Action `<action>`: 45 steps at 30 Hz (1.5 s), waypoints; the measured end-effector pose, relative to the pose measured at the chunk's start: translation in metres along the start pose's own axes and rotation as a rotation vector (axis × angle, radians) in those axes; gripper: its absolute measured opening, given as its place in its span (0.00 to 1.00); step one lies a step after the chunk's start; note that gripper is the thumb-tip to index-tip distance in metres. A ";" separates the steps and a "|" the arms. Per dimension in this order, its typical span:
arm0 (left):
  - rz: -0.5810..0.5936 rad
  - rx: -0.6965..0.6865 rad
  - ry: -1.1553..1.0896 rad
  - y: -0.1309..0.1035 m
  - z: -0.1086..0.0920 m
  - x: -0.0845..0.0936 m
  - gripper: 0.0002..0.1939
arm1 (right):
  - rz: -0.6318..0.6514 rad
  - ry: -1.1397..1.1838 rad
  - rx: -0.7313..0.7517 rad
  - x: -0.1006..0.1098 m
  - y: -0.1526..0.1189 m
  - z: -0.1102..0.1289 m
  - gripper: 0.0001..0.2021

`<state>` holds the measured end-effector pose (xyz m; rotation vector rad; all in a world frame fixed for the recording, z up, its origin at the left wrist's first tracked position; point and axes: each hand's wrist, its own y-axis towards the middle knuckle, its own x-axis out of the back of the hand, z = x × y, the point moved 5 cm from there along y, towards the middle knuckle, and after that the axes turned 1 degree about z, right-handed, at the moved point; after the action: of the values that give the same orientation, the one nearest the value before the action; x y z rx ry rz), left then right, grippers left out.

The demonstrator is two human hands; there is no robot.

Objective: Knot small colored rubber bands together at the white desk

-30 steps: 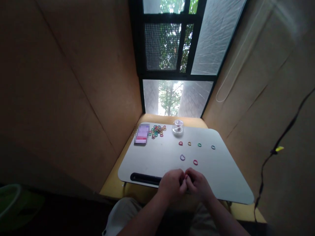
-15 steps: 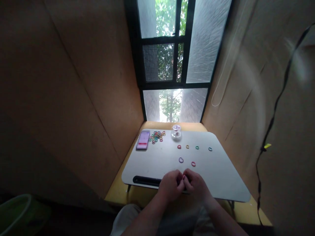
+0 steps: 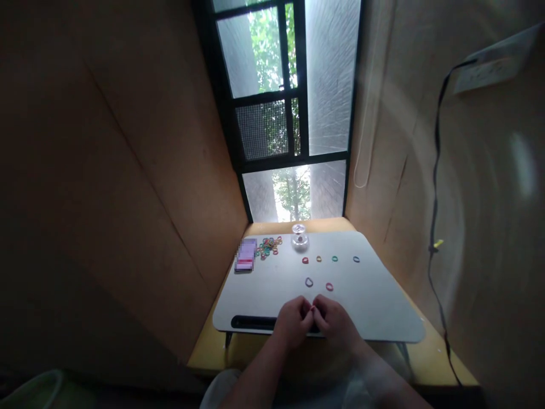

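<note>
My left hand (image 3: 293, 321) and my right hand (image 3: 334, 321) meet at the front edge of a white lap table (image 3: 264, 289). Both are closed, fingertips pinched together around a small pinkish-red thing (image 3: 313, 307), mostly hidden by the fingers. Just beyond them lie a purple band (image 3: 309, 282), bent out of round, and a pink band (image 3: 329, 287). Farther back is a row of small bands: red (image 3: 305, 260), yellow (image 3: 319, 258), green (image 3: 335, 258) and dark blue (image 3: 356, 259).
Mixed coloured bands (image 3: 269, 246) lie heaped at the back left, beside a phone (image 3: 246, 255) with a blurred screen. A clear round container (image 3: 300, 238) stands at the back. A black slot (image 3: 253, 322) runs along the front edge. A cable (image 3: 435, 199) hangs down the right wall.
The camera view has tilted and shifted slightly, so the table and window appear moved. My hands stay pinched together at the same place, and the bands on the table lie as before.
</note>
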<state>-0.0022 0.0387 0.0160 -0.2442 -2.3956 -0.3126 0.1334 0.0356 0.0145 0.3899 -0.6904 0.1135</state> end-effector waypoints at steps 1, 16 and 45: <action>0.002 0.011 -0.005 0.001 0.001 0.000 0.08 | 0.002 0.000 -0.002 -0.001 0.000 -0.001 0.07; -0.027 0.008 -0.002 -0.001 0.002 0.000 0.09 | 0.006 -0.019 0.004 -0.002 0.001 -0.003 0.07; -0.030 0.000 0.079 -0.005 -0.002 -0.002 0.07 | -0.011 -0.017 0.019 0.000 -0.002 -0.001 0.06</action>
<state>-0.0011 0.0332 0.0151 -0.1921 -2.3232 -0.3298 0.1345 0.0336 0.0133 0.4130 -0.7040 0.1066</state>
